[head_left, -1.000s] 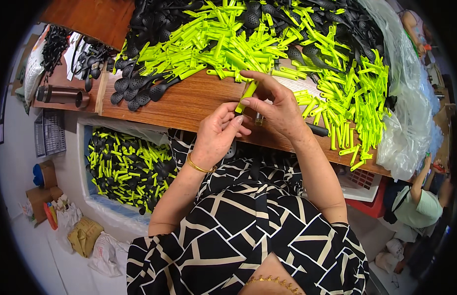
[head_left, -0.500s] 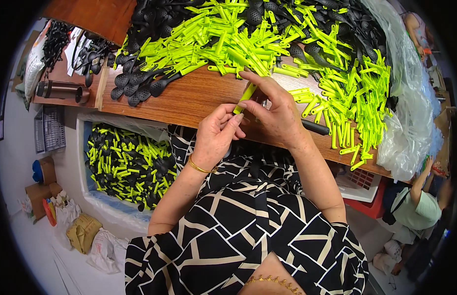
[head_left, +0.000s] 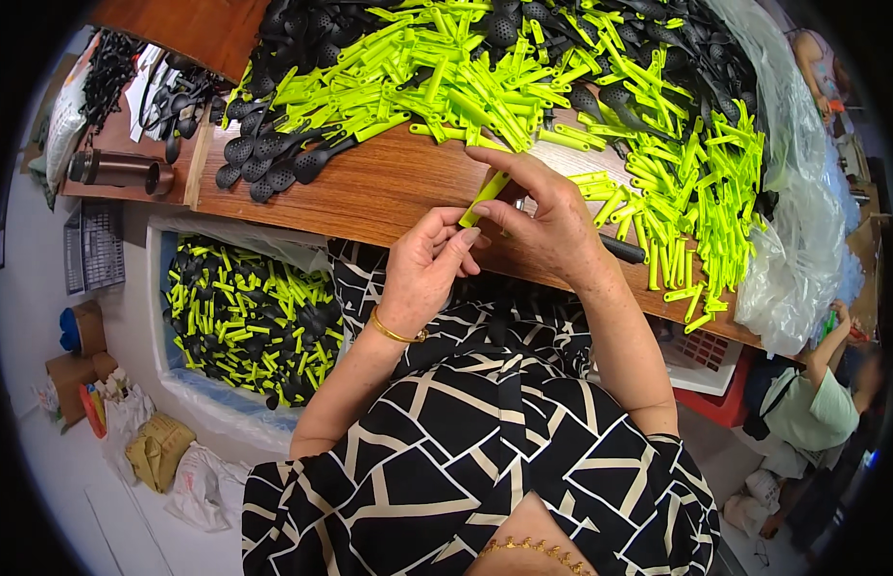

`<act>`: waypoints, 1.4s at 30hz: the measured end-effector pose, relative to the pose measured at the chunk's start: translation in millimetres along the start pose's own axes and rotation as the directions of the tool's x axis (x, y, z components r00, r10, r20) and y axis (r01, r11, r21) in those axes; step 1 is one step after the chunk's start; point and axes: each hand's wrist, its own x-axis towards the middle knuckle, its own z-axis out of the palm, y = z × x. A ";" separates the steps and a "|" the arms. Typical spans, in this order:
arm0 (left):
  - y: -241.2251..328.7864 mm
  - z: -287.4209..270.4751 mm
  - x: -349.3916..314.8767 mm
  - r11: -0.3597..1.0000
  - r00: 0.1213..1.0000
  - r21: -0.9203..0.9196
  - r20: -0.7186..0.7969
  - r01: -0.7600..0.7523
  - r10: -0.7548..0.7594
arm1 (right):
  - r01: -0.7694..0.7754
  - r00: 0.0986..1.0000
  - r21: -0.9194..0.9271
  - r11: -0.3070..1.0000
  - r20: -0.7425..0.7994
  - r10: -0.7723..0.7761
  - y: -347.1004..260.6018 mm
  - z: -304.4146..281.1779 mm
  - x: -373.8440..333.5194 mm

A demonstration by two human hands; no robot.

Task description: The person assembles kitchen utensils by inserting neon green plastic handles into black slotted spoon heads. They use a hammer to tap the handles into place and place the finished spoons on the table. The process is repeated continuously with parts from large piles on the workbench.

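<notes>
A lime-green plastic handle (head_left: 485, 199) stands tilted between my two hands, just over the table's near edge. My left hand (head_left: 425, 264) is closed, thumb and fingers pinching its lower end. What lies under those fingers is hidden. My right hand (head_left: 552, 216) curves round the upper part, thumb against the side and index finger reaching past the top. Below my right wrist shows a black rod-like grip (head_left: 621, 250); a bit of shiny metal peeks out between thumb and fingers. I cannot tell whether the two are one tool, nor whether my right hand holds it.
Loose green handles (head_left: 691, 192) and black slotted spoons (head_left: 264, 163) heap across the wooden table (head_left: 370, 192). At lower left, a lined bin (head_left: 245, 317) holds green-handled black utensils. A brown flask (head_left: 120, 173) lies at left. Clear plastic sheeting (head_left: 787, 259) hangs at right, near another person (head_left: 811, 408).
Both hands and the green handle have shifted very slightly to the right and down in the picture. The grip on the handle looks the same.
</notes>
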 end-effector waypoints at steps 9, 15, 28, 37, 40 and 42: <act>-4.2 -0.1 0.5 1.000 1.000 -0.004 -0.016 -0.016 0.016 | -0.054 0.997 0.115 0.992 0.054 0.048 -3.3 -5.4 -2.8; -2.5 0.4 0.2 0.999 0.999 0.010 -0.028 -0.034 0.035 | -0.006 0.996 0.034 0.999 0.088 0.003 0.9 -10.3 0.1; 2.0 -6.7 3.4 0.991 1.000 0.136 0.021 -0.010 0.007 | -0.012 1.000 -0.006 1.000 0.004 0.012 0.1 -1.9 -7.2; 13.7 -1.8 -1.1 0.995 0.992 0.070 0.101 0.072 -0.078 | -0.041 0.998 0.120 0.992 -0.046 0.047 5.8 -9.2 -26.4; 12.2 8.1 -6.9 0.998 0.996 0.055 0.093 -0.010 0.005 | -0.037 0.998 0.109 0.993 -0.046 0.042 -0.4 -14.3 -35.4; 13.6 11.0 -11.0 0.992 0.996 0.123 0.086 -0.023 0.013 | -0.047 0.998 0.111 0.993 -0.044 0.052 -5.6 -18.7 -38.2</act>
